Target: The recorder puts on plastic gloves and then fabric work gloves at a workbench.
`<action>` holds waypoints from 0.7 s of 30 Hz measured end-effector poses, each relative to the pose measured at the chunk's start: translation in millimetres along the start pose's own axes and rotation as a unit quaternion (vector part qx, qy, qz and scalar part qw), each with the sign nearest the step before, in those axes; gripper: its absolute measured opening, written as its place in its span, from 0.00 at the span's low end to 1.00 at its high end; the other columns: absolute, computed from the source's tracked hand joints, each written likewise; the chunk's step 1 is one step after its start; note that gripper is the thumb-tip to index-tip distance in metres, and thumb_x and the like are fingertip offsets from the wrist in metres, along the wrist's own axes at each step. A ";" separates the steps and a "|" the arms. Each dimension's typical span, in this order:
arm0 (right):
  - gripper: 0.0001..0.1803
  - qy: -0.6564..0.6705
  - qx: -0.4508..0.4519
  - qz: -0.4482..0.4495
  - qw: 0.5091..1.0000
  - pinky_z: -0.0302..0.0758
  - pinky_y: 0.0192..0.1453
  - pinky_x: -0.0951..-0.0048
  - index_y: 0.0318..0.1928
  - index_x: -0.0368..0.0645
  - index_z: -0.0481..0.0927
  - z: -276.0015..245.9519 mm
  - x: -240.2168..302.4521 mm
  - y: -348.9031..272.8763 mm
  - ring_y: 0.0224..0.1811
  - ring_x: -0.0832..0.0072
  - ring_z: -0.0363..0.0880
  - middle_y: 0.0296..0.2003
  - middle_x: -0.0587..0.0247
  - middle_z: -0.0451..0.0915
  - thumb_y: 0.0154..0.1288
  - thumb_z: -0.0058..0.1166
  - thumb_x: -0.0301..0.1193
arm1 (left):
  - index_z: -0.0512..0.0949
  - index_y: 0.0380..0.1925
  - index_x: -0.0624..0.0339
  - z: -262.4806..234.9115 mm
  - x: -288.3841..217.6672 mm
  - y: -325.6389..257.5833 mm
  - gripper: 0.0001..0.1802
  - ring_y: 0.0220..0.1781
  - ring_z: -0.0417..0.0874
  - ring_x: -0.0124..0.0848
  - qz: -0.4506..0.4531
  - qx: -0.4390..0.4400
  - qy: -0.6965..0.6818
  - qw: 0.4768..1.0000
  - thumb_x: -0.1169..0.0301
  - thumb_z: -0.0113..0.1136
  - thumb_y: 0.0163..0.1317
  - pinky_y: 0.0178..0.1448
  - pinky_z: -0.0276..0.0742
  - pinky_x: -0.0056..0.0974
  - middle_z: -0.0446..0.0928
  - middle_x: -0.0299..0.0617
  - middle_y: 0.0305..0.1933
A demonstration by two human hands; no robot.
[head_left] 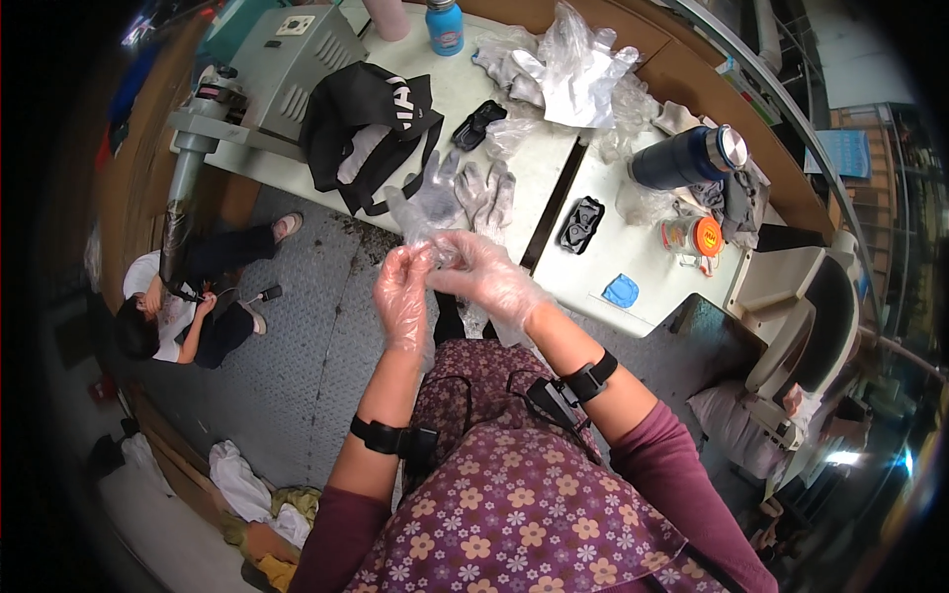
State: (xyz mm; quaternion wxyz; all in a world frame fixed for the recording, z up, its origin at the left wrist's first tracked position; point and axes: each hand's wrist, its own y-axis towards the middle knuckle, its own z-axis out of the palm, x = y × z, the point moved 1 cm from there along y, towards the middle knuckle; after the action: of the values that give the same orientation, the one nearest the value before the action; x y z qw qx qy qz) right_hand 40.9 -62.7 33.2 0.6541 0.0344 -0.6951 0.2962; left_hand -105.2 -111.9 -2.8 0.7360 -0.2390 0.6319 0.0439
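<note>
Floral apron, nearest. Left hand and right hand, both in clear plastic gloves, fingers curled, pinching one clear plastic bag between them, above the near table edge. Grey gloves just beyond.

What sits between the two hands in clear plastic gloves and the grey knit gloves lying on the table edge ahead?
Nothing visible. The left hand and right hand pinch a clear plastic bag that rises in front of the grey knit gloves; only open air lies between.
</note>
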 end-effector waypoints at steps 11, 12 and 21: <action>0.09 0.014 -0.255 0.080 0.964 0.74 0.36 0.66 0.34 0.38 0.78 -26.2 -31.0 9.4 0.29 0.70 0.76 0.25 0.59 0.78 0.67 0.61 0.32 | 0.77 0.51 0.59 -1.6 -7.6 15.1 0.14 0.38 0.69 0.18 -0.012 0.058 0.094 0.994 0.70 0.65 0.68 0.46 0.68 0.27 0.71 0.27 0.37; 0.09 -0.041 -0.264 0.046 0.962 0.74 0.37 0.64 0.34 0.39 0.78 -27.1 -29.2 8.7 0.30 0.65 0.78 0.26 0.56 0.79 0.67 0.61 0.31 | 0.76 0.53 0.60 0.8 -12.8 14.1 0.15 0.36 0.69 0.19 0.051 0.043 0.105 0.992 0.70 0.65 0.69 0.45 0.69 0.27 0.71 0.27 0.36; 0.08 -0.379 -0.192 -0.264 0.866 0.76 0.36 0.51 0.32 0.43 0.75 -13.6 -9.3 -10.1 0.32 0.50 0.80 0.27 0.52 0.75 0.64 0.60 0.31 | 0.81 0.57 0.60 13.4 -10.7 6.7 0.15 0.29 0.71 0.20 -0.016 0.156 0.151 0.976 0.69 0.56 0.75 0.39 0.73 0.29 0.78 0.30 0.34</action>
State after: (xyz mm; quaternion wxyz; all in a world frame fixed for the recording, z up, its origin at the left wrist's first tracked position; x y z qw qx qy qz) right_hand 58.7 -67.9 27.9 0.3880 0.1998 -0.8975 -0.0630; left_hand -97.6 -98.0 6.6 0.6609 -0.1350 0.7309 -0.1039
